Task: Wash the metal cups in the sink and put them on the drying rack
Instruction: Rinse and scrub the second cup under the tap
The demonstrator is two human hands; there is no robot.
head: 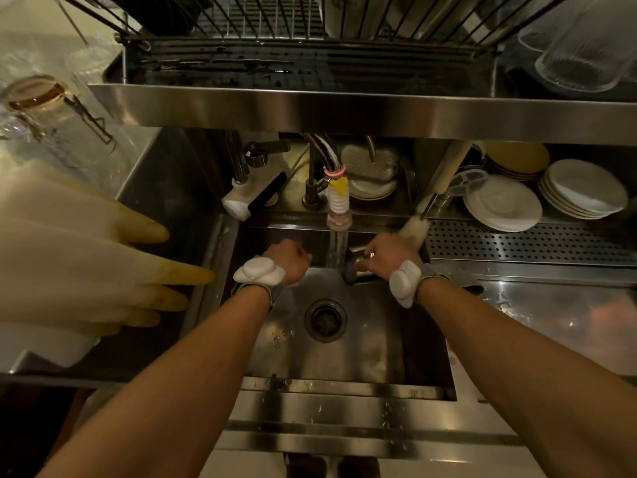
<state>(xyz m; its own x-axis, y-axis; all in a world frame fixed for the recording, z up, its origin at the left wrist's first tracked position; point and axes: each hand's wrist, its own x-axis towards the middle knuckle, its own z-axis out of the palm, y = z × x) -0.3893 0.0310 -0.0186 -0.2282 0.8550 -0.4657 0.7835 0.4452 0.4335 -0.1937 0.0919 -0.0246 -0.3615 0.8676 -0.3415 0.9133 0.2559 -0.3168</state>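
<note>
Over the sink (382, 343), the right hand (387, 253) grips a metal cup (351, 269), fingers curled round it. The cup lies tilted on its side, its mouth just beside the tap's stream (336, 244). The left hand (287, 262) is on the stream's other side, fingers curled into a fist with nothing seen in it. The drying rack (310, 32) sits above and plates (503, 203) are stacked at right.

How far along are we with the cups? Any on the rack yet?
Done: nothing metal shows on the drying rack, where glasses sit. In hand: the right hand holds one metal cup at the running tap stream; the left hand is curled beside it. Left: finish rinsing, then rack it. No other cups show in the sink.
</note>
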